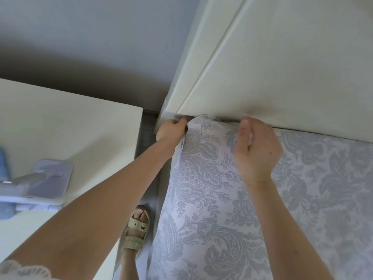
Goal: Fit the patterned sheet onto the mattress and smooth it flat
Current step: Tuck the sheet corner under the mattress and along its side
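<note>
While the sheet (201,178) already covers the mattress top, its corner at the headboard (262,67) looks untucked: left hand (171,130) pinches the edge, right hand (256,150) grips a fold. Smoothing remains, I'd say.

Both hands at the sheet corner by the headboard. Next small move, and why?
Probably tug the edge down over the corner with the left hand: the patterned sheet bulges up against the headboard there, while the right hand grips fabric on top.
</note>
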Available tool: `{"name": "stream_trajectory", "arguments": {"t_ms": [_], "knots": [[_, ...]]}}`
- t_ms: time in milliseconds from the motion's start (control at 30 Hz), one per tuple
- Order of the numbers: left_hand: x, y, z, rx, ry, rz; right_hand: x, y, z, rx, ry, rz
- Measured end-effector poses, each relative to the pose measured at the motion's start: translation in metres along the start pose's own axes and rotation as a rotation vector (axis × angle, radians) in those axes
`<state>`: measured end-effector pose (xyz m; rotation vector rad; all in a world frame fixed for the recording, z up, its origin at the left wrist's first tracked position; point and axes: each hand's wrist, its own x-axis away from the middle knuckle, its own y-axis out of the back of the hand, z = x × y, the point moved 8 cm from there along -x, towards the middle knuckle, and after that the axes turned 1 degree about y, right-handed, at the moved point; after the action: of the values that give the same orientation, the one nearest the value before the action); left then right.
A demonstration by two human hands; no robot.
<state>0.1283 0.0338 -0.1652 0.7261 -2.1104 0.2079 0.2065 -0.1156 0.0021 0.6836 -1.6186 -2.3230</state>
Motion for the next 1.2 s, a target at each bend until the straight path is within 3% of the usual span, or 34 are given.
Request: {"name": "stream_trajectory", "arguments": {"t_ms": [100, 167, 233, 367, 433, 533, 633, 767, 833, 933, 1033, 1200], "knots": [[0.006, 0.02, 0.006, 0.083, -0.033, -0.111, 0.009, -0.059, 0.019, 0.071, 0.124, 0.435], [0.019, 0.033, 0.018, 0.108, -0.006, -0.135, 0.009, -0.079, 0.018, 0.152, 0.145, 0.53], [0.036, 0.046, 0.035, 0.141, 0.042, -0.122, 0.002, -0.073, 0.016, 0.137, 0.099, 0.493], [0.072, 0.058, 0.089, 0.122, 0.159, -0.034, 0.006, -0.008, 0.029, 0.003, 0.02, 0.236], [0.087, 0.049, 0.126, 0.074, 0.215, 0.049, 0.031, 0.009, 0.057, -0.05, 0.218, 0.232], [0.107, 0.028, 0.168, -0.05, 0.243, 0.202, 0.083, -0.007, 0.088, -0.04, 0.602, 0.458], [0.114, 0.022, 0.18, -0.006, 0.229, 0.218, 0.117, -0.035, 0.1, 0.166, 0.906, 0.629], [0.109, 0.011, 0.182, -0.078, 0.213, 0.255, 0.111, -0.073, 0.102, 0.42, 1.117, 0.719], [0.1, 0.007, 0.182, 0.032, 0.285, 0.246, 0.105, -0.094, 0.113, 0.562, 1.143, 0.843], [0.103, 0.0, 0.187, 0.226, 0.434, 0.257, 0.112, -0.117, 0.112, 0.829, 1.101, 1.185], [0.13, -0.019, 0.188, 0.378, 0.484, 0.441, 0.104, -0.107, 0.112, 0.774, 1.066, 1.194], [0.123, 0.0, 0.188, 0.065, 0.472, 0.338, 0.12, -0.145, 0.097, 1.024, 0.967, 1.343]]}}
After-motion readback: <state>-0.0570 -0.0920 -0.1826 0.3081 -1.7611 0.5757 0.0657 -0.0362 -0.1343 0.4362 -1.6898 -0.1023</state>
